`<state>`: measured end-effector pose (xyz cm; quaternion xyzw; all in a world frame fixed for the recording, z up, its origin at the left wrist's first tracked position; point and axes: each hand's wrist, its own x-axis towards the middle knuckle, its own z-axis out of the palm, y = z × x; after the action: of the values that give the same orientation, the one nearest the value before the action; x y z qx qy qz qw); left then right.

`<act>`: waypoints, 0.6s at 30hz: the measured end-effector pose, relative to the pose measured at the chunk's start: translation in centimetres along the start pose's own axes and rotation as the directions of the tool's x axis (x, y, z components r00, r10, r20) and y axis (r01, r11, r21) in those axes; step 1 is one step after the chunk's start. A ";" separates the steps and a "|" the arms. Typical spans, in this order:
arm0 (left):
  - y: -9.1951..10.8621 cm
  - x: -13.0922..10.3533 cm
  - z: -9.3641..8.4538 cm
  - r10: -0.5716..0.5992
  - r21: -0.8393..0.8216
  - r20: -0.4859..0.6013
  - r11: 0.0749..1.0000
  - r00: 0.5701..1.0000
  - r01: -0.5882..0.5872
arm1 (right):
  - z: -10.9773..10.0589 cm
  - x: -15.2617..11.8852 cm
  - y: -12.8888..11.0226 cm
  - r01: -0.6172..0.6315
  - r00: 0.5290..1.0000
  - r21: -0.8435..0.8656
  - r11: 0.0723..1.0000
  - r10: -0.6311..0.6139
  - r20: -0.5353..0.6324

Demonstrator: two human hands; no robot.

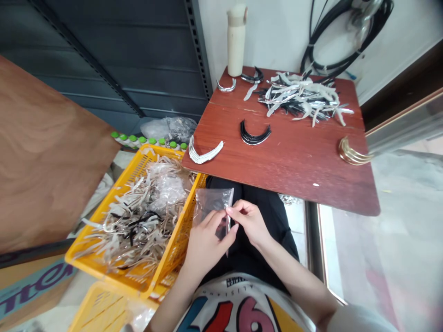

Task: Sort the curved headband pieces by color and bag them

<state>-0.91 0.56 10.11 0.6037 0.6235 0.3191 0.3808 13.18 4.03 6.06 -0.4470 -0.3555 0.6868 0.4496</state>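
Bag (212, 202), just one, in two hands (206, 240) (252, 225)

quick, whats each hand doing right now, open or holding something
Left hand: holding the clear plastic bag.
Right hand: closed, pinching at the bag's edge.

Both hands (209, 235) (252, 222) pinching, held close together

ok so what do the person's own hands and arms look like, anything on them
The left grip and right grip are bare hands, with no gloves or rings visible. Both forearms are uncovered, with no watch or bracelet in sight. A plain, pale sleeve covers the upper right arm; the left sleeve can't be made out.
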 end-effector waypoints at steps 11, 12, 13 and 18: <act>-0.7 0.3 -0.5 -0.050 -0.162 0.075 0.985 0.996 0.062 | 0.6 0.6 -0.4 0.061 0.998 -0.141 0.988 -0.064 -0.016; -1.0 0.3 -0.4 -0.041 -0.161 0.081 0.985 0.996 0.054 | 0.6 0.6 -0.3 0.062 0.998 -0.141 0.988 -0.065 -0.014; -1.2 0.3 -0.3 -0.030 -0.158 0.085 0.987 0.996 0.043 | 0.6 0.6 -0.1 0.060 0.998 -0.139 0.988 -0.063 -0.016; -2.5 0.3 0.1 -0.018 -0.154 0.086 0.988 0.996 0.031 | 0.5 0.7 0.4 0.048 0.998 -0.142 0.989 -0.054 -0.038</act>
<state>-2.12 0.67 7.90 0.5775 0.5877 0.3361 0.4563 12.47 4.47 5.63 -0.4827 -0.4049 0.6387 0.4417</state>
